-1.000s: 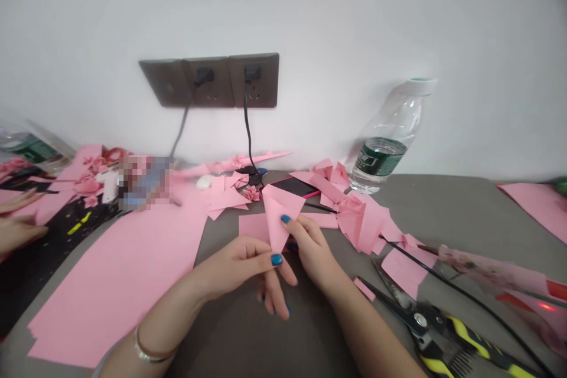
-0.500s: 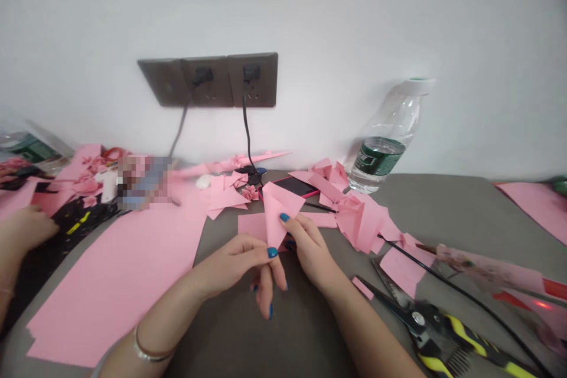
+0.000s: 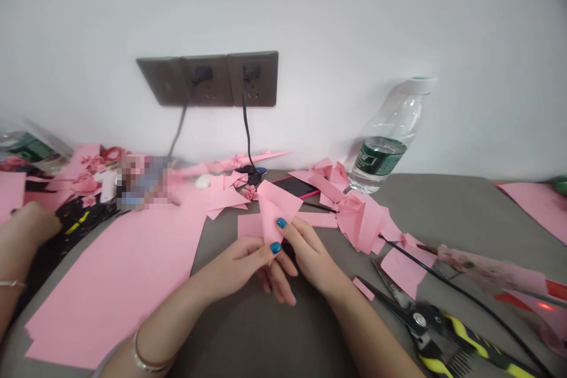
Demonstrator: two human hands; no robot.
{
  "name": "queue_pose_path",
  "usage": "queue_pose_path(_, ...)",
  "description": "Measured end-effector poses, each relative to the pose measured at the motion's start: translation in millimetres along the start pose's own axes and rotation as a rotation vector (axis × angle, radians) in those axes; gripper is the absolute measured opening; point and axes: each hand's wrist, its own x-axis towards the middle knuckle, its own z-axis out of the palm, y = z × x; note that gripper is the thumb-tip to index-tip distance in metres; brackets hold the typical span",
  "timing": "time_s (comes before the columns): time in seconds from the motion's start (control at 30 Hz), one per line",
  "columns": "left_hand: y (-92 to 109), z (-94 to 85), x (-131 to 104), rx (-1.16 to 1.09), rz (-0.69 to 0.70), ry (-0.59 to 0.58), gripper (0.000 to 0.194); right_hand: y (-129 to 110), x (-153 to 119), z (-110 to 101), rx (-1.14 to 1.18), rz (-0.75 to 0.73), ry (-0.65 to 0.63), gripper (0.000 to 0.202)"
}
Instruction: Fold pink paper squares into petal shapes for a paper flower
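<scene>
A pink paper piece point(image 3: 277, 207), curled into a cone with its point downward, is held between both hands above the grey table point(image 3: 248, 331). My left hand point(image 3: 257, 263) pinches its lower tip with the thumb, while the other fingers extend below. My right hand point(image 3: 310, 251) grips the paper's right side, its blue-nailed thumb lying on the front surface; the fingers behind are mostly hidden. Under and behind the cone lies a flat pink strip point(image 3: 250, 224). A dark phone with a pink edge point(image 3: 296, 186) rests just behind the hands.
Large pink sheets point(image 3: 119, 283) lie at left, near another person's hand point(image 3: 31, 227). A water bottle point(image 3: 381, 147) stands by the wall, beside folded pink paper point(image 3: 361, 218). Yellow-black scissors point(image 3: 419, 319) and a pink-smeared glue gun point(image 3: 491, 269) lie at right, with a black cable point(image 3: 460, 289).
The paper cone has shifted slightly left and turned a little. My left fingers have moved right and up beneath it. At the far left, the other person's hand and paper have moved.
</scene>
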Motion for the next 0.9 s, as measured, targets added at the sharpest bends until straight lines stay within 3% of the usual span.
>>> queue_pose_path(0.9, 0.1, 0.1, 0.7, 0.085, 0.055, 0.042, 0.047, 4.6, 0.2, 1.8, 0.075, -0.027, 0.028, 0.049)
